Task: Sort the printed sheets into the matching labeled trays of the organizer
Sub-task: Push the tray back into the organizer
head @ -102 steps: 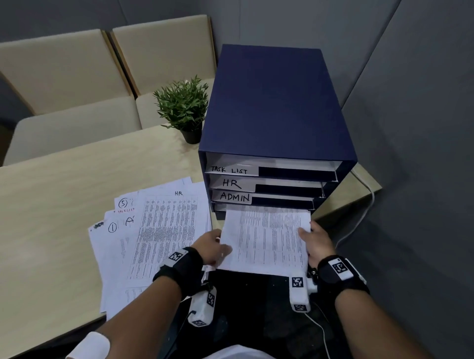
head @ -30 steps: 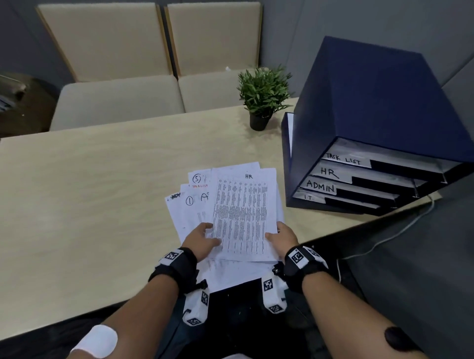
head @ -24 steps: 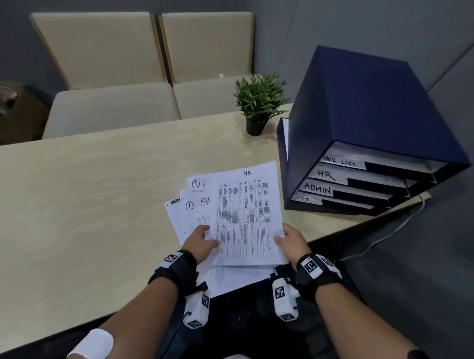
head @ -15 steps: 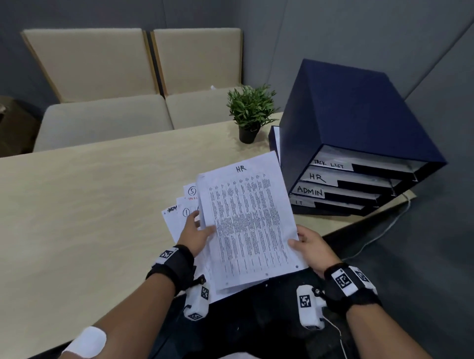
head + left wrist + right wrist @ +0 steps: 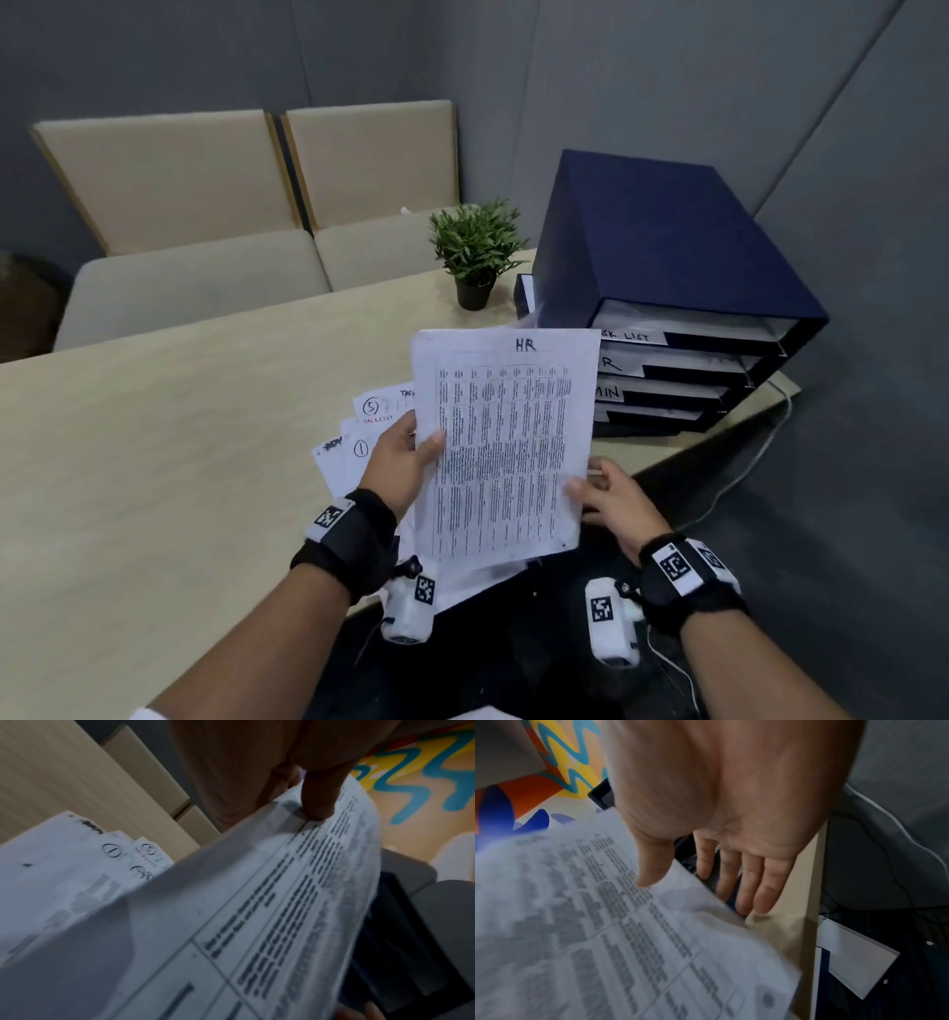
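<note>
- The blue organizer [image 5: 667, 288] stands at two o'clock on the desk [image 5: 179, 437], its HR tray partly hidden by paper.
- The HR sheet [image 5: 503, 442], flat on the pile [image 5: 359, 442] a second ago, is now raised upright, probably for label-reading.
- Left hand [image 5: 398, 462] pinches its edge; right hand [image 5: 611, 496] thumb-grips its lower corner, fingers [image 5: 757, 882] straight behind.

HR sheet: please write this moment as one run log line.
HR sheet: lifted above table | left hand: pinches left edge | right hand: thumb on right edge, fingers straight | organizer: HR tray not reached
</note>
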`<state>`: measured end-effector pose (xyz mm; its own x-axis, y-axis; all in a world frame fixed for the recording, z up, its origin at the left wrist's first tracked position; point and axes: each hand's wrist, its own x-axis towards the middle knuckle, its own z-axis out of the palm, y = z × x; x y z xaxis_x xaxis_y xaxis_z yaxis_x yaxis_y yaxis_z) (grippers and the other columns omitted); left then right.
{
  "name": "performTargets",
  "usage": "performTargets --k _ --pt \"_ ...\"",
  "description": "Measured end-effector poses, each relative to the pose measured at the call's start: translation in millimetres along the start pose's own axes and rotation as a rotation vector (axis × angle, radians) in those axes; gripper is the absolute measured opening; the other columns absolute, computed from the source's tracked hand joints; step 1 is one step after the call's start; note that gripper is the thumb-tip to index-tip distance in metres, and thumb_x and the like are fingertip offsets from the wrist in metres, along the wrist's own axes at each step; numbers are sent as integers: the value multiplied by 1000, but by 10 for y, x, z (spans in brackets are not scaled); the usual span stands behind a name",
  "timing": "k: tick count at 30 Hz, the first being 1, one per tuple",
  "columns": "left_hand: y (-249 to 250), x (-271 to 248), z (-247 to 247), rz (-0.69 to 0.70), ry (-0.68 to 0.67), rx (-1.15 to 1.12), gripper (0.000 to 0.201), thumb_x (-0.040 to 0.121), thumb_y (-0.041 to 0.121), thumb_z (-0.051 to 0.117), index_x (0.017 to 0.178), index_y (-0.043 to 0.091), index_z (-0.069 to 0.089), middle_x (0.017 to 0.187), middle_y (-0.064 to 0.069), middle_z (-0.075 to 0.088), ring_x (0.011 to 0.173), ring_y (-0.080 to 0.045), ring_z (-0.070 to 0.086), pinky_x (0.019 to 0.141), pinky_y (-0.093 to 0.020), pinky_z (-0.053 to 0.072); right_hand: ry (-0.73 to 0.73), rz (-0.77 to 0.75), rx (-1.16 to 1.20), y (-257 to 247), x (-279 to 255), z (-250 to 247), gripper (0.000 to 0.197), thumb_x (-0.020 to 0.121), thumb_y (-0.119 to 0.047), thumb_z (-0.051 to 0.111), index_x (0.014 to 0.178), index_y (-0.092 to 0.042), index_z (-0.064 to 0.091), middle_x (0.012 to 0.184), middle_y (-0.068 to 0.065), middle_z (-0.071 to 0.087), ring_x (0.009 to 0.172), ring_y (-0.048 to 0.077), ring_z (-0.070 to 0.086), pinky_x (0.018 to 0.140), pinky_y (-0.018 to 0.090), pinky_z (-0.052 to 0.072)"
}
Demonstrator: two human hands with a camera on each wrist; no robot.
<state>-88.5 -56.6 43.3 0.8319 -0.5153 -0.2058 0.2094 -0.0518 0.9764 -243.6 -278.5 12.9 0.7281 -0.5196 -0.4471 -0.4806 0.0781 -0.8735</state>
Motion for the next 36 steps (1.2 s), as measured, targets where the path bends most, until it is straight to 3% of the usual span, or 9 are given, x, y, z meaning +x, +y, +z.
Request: performTargets --k 3,5,8,12,17,22,26,31,36 --pt "143 -58 42 40 -35 -60 30 96 4 50 124 12 54 119 -8 67 108 -23 65 94 -37 51 6 -60 125 -128 -17 6 58 83 -30 68 134 -20 43 120 3 61 108 19 60 92 41 49" --pt "188 -53 43 35 -26 -101 28 96 3 49 123 8 53 118 -13 67 107 -31 64 94 -45 50 -24 -76 227 -198 -14 -7 58 87 -26 65 138 -20 40 124 3 63 112 24 62 100 54 44" --pt "215 -56 79 7 -14 -110 19 96 1 49 111 11 55 113 -16 68 101 -35 65 92 -50 50 -99 -75 338 -292 -37 -29 49 90 -18 62 137 -18 45 123 4 67 115 27 62 105 52 42" --pt "221 -60 325 -53 -37 -81 21 96 0 47 112 10 56 111 -16 68 95 -28 69 83 -39 55 -121 -82 422 -310 -81 -183 35 96 -3 49 130 -8 53 123 13 66 116 32 61 103 49 44" --pt "186 21 770 -75 -78 44 25 93 -2 52 117 4 54 112 -17 69 100 -31 67 93 -42 52 31 -74 369 -231 -112 -704 25 97 -2 49 117 -8 61 114 12 70 101 26 68 89 42 52" --pt "177 82 1270 -111 -131 166 21 93 2 54 113 7 55 103 -12 71 70 -13 69 57 -19 50 97 -44 320 -141 -41 -1289 24 97 -1 49 116 -3 62 107 14 71 92 29 69 84 41 53" --pt "162 137 1586 -117 -113 243 19 92 6 54 110 11 56 97 -16 72 78 -30 68 68 -36 51 119 2 277 -149 58 -1601 20 97 -2 48 103 -10 66 105 14 71 91 29 68 89 45 52" --pt "142 205 1925 -96 34 229 17 91 1 51 107 6 55 94 -13 72 83 -32 70 79 -45 57 79 -1 299 -132 92 -1842 18 94 -4 56 110 -6 62 108 13 71 96 27 69 83 39 54" --pt "138 278 2169 -44 160 208 16 92 5 50 107 8 53 100 -14 69 86 -31 66 75 -38 53 -35 -15 248 36 87 -1958 33 91 0 57 123 -5 58 117 13 68 107 29 66 94 44 51"
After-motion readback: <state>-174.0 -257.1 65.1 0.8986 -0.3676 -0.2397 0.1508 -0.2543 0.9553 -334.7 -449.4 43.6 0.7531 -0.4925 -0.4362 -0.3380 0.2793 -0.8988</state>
